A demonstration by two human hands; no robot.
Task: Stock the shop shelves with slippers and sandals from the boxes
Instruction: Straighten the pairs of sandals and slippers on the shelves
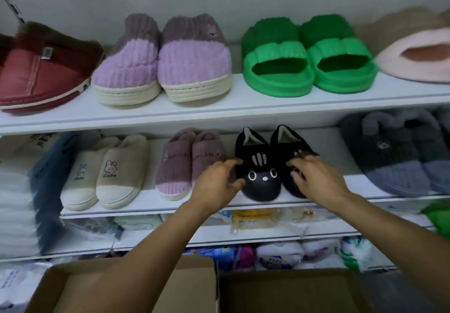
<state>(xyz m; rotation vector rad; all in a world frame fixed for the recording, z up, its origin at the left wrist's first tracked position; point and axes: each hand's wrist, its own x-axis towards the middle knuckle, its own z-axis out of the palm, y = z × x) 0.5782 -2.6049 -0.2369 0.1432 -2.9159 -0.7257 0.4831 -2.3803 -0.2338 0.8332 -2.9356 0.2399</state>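
A pair of black cat-face slippers stands on the middle shelf (146, 204), toes toward me. The left black slipper (260, 176) shows white eyes and claw marks. My left hand (216, 183) is at its left side, thumb and fingertips touching its edge. My right hand (316, 176) lies over the right black slipper (289, 142), with fingers and thumb curled round its upper. Two open cardboard boxes sit below: the left box (192, 281) and the right box (292, 293), their insides mostly hidden by my arms.
The middle shelf also holds beige bunny slippers (107, 173), mauve slippers (180, 164) and grey-blue slippers (399, 156). The top shelf (219, 110) carries red (39, 74), lilac (160, 64), green (309, 57) and pink (416, 54) pairs. Lower shelves hold plastic-wrapped goods (263, 217).
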